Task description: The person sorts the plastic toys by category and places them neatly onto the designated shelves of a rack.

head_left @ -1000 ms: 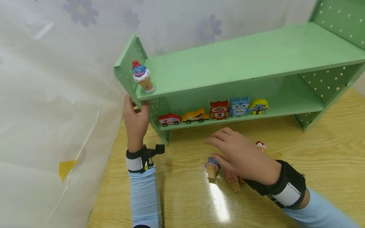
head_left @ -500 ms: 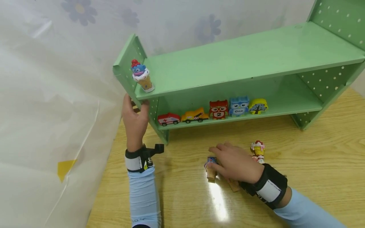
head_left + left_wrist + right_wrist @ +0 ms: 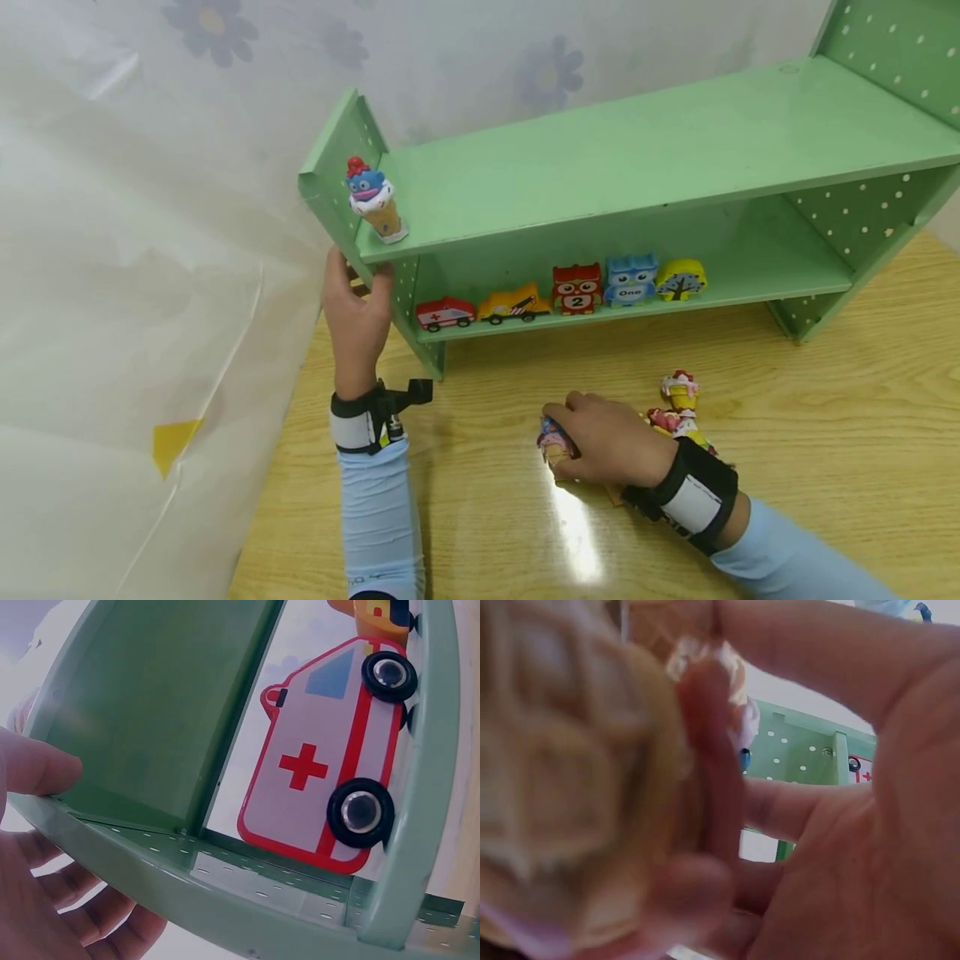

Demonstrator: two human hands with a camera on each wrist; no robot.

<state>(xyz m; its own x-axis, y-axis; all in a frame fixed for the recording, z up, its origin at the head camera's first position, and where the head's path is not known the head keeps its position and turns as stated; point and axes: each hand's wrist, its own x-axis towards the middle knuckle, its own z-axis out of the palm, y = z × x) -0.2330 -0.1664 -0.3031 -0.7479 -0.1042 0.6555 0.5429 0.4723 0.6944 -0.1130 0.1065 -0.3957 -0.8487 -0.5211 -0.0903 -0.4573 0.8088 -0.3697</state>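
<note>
My left hand [image 3: 356,325] grips the left side panel of a green shelf [image 3: 637,146]; in the left wrist view the thumb lies on one side of the panel and the fingers on the other. On the table, my right hand [image 3: 618,442] pinches an ice cream cone toy [image 3: 553,443] with a blue and pink top. Seen from the right wrist, a large blurred waffle cone [image 3: 562,750] fills the left side, close to the camera. Further ice cream toys [image 3: 681,392] lie beyond the right hand, partly covered by it.
A blue-headed ice cream figure [image 3: 375,204] stands at the upper board's left end. Along the lower board stand a toy ambulance [image 3: 446,314], a yellow tow truck [image 3: 515,304], a red owl [image 3: 577,290], a blue owl [image 3: 631,282] and a yellow tree [image 3: 681,282].
My right hand has come down and left onto the ice cream cone toy, and its fingers have closed on it. More toys behind it have come into sight. The left hand has stayed put.
</note>
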